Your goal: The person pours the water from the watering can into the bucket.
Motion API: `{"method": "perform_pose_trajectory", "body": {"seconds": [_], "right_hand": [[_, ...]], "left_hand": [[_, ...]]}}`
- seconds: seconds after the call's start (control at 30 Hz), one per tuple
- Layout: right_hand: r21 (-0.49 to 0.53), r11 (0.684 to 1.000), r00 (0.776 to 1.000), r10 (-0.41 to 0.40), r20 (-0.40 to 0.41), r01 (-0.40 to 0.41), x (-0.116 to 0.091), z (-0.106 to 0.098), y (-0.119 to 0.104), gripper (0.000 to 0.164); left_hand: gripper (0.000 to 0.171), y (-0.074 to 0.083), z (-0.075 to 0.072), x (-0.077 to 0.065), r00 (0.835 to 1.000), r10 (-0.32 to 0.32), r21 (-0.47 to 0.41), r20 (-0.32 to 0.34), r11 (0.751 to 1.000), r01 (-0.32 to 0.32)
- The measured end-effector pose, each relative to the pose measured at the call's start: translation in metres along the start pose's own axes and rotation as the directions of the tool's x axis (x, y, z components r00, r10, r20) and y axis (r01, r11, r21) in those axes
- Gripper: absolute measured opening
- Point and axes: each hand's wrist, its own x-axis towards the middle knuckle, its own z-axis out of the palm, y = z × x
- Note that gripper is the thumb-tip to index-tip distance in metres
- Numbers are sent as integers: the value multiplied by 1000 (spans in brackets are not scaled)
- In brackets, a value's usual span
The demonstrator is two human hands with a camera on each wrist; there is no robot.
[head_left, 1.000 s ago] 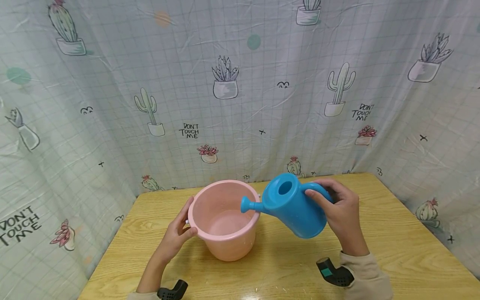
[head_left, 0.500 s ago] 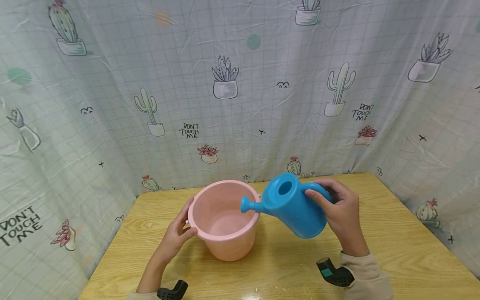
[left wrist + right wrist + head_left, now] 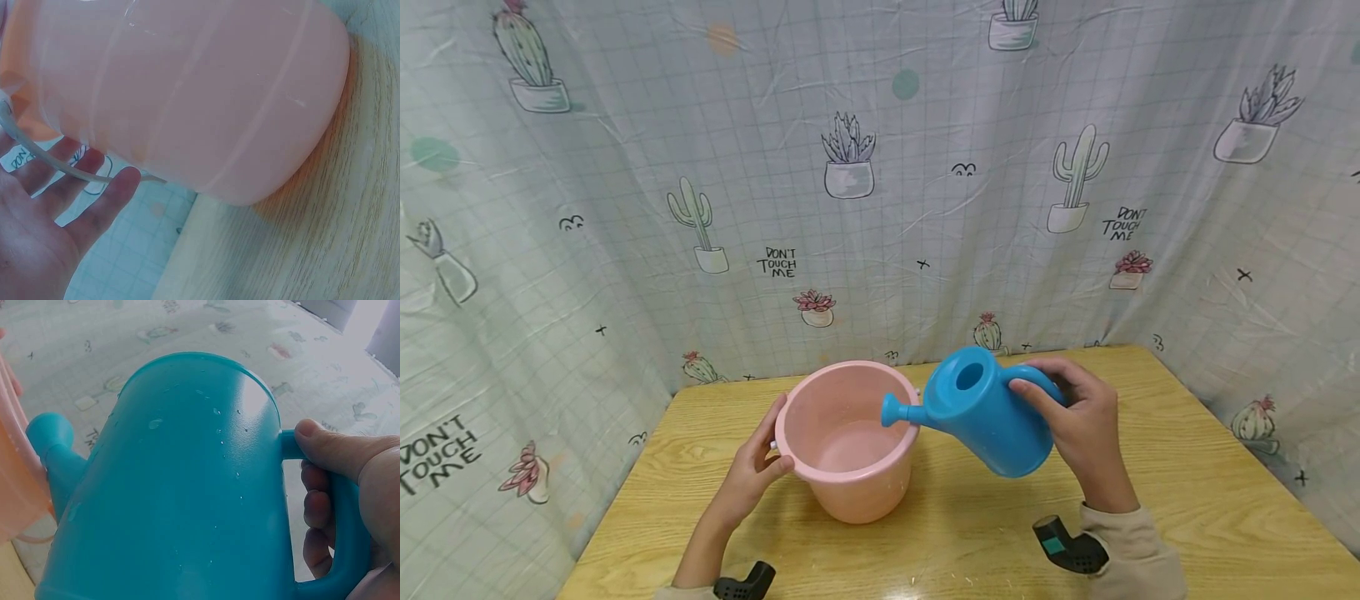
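A pink plastic bucket [image 3: 853, 492] stands on the wooden table. My left hand [image 3: 751, 477] holds its left side, thumb and forefinger at the rim; in the left wrist view the other fingers [image 3: 103, 209] spread below, beside the thin bail handle [image 3: 69, 170]. A blue watering can [image 3: 992, 417] is gripped at its handle by my right hand [image 3: 1078, 417], thumb on top and fingers curled round. The can tilts left, its spout [image 3: 895, 410] over the bucket's right rim. Droplets dot the can's wall [image 3: 181, 462]. No stream shows at the spout.
The wooden table [image 3: 1180, 500] spreads around the bucket and under the can. A cactus-print curtain [image 3: 917, 217] hangs behind it and along both sides. A black wrist camera [image 3: 1070, 546] sits at the right sleeve, another [image 3: 745, 579] at the left.
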Motion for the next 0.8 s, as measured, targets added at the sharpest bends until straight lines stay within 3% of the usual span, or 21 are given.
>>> {"method": "perform_pose_trajectory", "body": {"seconds": [0.8], "right_hand": [[-33, 999, 1000, -12, 19, 12, 1, -3, -3, 22]], "left_hand": [[76, 1, 1, -2, 999, 27, -23, 25, 999, -26]]}}
